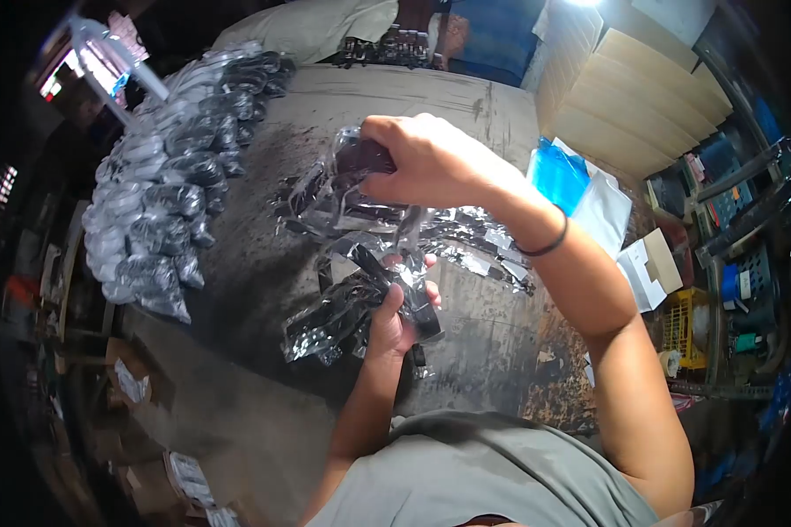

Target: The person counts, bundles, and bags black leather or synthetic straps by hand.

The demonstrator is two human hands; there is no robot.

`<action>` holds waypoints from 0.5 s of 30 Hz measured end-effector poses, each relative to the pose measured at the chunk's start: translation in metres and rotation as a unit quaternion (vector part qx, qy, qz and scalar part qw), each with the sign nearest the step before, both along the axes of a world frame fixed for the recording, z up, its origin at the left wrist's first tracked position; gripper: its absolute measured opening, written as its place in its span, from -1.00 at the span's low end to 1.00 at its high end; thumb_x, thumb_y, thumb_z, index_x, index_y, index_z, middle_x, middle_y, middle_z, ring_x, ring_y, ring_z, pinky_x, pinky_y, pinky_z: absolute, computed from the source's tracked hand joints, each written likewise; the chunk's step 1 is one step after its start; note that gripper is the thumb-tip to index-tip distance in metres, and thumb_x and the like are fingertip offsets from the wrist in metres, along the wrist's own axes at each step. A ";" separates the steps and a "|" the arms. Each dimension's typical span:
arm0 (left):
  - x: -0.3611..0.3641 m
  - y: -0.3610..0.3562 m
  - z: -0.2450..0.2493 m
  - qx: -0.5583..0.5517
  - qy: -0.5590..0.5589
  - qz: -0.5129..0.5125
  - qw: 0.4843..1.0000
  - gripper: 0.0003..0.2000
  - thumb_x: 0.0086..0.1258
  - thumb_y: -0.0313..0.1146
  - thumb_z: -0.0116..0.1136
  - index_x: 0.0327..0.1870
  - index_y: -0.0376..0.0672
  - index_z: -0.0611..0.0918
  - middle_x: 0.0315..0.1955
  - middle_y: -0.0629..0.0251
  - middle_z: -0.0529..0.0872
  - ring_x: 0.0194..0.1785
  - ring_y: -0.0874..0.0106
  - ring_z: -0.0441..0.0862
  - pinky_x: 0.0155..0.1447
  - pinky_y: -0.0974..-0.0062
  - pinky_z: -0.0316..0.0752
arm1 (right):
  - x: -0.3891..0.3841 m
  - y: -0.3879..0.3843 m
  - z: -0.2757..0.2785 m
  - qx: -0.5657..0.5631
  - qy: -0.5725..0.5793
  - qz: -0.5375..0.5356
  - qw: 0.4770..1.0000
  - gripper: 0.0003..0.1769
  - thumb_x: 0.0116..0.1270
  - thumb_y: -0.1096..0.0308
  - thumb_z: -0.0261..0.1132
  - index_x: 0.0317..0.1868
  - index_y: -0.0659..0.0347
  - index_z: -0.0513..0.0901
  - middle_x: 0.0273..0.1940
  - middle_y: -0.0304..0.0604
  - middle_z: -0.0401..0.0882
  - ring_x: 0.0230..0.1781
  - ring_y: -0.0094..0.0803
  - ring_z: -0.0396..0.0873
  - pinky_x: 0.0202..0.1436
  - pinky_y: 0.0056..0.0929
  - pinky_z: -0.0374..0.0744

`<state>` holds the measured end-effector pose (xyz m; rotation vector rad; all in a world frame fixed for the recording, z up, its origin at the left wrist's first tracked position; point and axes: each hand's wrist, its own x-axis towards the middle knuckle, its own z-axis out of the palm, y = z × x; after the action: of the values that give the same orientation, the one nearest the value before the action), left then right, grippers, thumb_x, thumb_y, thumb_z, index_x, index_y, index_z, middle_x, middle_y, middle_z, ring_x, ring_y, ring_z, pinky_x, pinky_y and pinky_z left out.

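Note:
My left hand (397,316) is wrapped round a bunch of black strips in clear plastic wrapping (360,290), low over the worktable (492,351). Above and slightly left of it, my right hand (413,162) grips a black item in clear plastic (360,162), its thumb and fingers closed on the item's right side. More plastic-wrapped black strips (475,241) lie on the table to the right of my left hand. Loose plastic hangs between my two hands.
A long pile of plastic-wrapped bundles (163,193) lines the table's left side. Blue packaging (558,176), an open white box (650,272) and cardboard sheets (633,97) are at right. A yellow basket (684,329) stands beyond. Dark bottles (404,48) stand at the back.

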<state>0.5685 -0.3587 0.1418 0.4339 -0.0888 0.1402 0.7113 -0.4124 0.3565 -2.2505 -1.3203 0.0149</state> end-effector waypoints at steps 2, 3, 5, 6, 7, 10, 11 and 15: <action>-0.016 0.001 0.018 -0.011 -0.018 0.015 1.000 -0.49 0.26 -0.12 0.28 0.18 0.08 0.35 0.13 -0.02 0.45 -0.17 0.29 0.60 -0.13 0.32 0.55 | -0.015 -0.007 0.015 0.012 0.002 0.032 0.999 -0.61 0.03 0.13 0.31 -0.32 0.33 0.53 -0.36 0.11 0.60 -0.27 0.01 0.62 -0.16 -0.16 0.56; -0.023 0.000 0.027 -0.026 -0.037 0.022 0.999 -0.51 0.26 -0.12 0.27 0.16 0.11 0.35 0.13 -0.02 0.44 -0.16 0.29 0.60 -0.11 0.32 0.54 | -0.021 -0.009 0.022 0.007 -0.015 0.031 0.999 -0.60 0.04 0.12 0.31 -0.31 0.33 0.54 -0.36 0.11 0.60 -0.27 0.00 0.62 -0.16 -0.16 0.56; -0.034 -0.008 0.040 -0.028 -0.045 0.057 0.997 -0.53 0.26 -0.09 0.26 0.15 0.13 0.36 0.13 0.00 0.42 -0.17 0.31 0.58 -0.11 0.32 0.53 | -0.034 -0.008 0.035 -0.006 -0.020 0.015 1.000 -0.57 0.06 0.09 0.32 -0.28 0.34 0.56 -0.35 0.10 0.60 -0.26 -0.01 0.62 -0.15 -0.18 0.56; -0.038 -0.011 0.047 -0.033 -0.049 0.077 0.995 -0.54 0.26 -0.05 0.25 0.13 0.15 0.37 0.13 0.03 0.41 -0.18 0.33 0.57 -0.11 0.32 0.51 | -0.038 -0.004 0.036 0.002 -0.055 0.019 0.998 -0.55 0.07 0.07 0.31 -0.29 0.36 0.56 -0.36 0.10 0.60 -0.27 -0.01 0.62 -0.15 -0.18 0.56; -0.041 -0.014 0.056 -0.033 -0.056 0.094 0.993 -0.54 0.27 -0.04 0.24 0.14 0.16 0.35 0.12 0.06 0.41 -0.18 0.34 0.57 -0.11 0.33 0.50 | -0.041 0.000 0.037 0.001 -0.067 0.021 0.998 -0.54 0.08 0.06 0.30 -0.29 0.37 0.56 -0.38 0.11 0.60 -0.28 -0.01 0.62 -0.15 -0.18 0.56; -0.046 -0.008 0.068 -0.033 -0.083 0.113 0.990 -0.49 0.29 -0.07 0.22 0.22 0.20 0.29 0.16 0.05 0.40 -0.09 0.32 0.59 -0.04 0.31 0.54 | -0.054 0.021 0.034 -0.006 -0.087 0.015 0.996 -0.53 0.09 0.05 0.28 -0.30 0.39 0.56 -0.41 0.11 0.60 -0.30 -0.03 0.63 -0.16 -0.18 0.57; -0.046 -0.006 0.068 -0.055 -0.099 0.108 0.988 -0.48 0.31 -0.09 0.20 0.25 0.21 0.26 0.17 0.04 0.40 -0.06 0.30 0.60 0.00 0.29 0.55 | -0.059 0.029 0.034 -0.012 -0.096 0.007 0.995 -0.53 0.10 0.05 0.26 -0.31 0.39 0.56 -0.44 0.11 0.60 -0.31 -0.04 0.64 -0.16 -0.18 0.57; -0.042 0.007 0.086 -0.107 -0.100 0.123 0.982 -0.51 0.34 -0.09 0.16 0.24 0.22 0.27 0.16 0.08 0.41 -0.05 0.28 0.58 0.03 0.30 0.54 | -0.087 0.065 0.048 -0.022 -0.139 -0.026 0.990 -0.58 0.10 0.08 0.22 -0.34 0.36 0.57 -0.49 0.09 0.61 -0.36 -0.02 0.65 -0.19 -0.18 0.58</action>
<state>0.5261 -0.3515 0.2277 0.2138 -0.2167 0.4337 0.6241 -0.3479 0.4045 -2.3878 -1.4121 -0.3001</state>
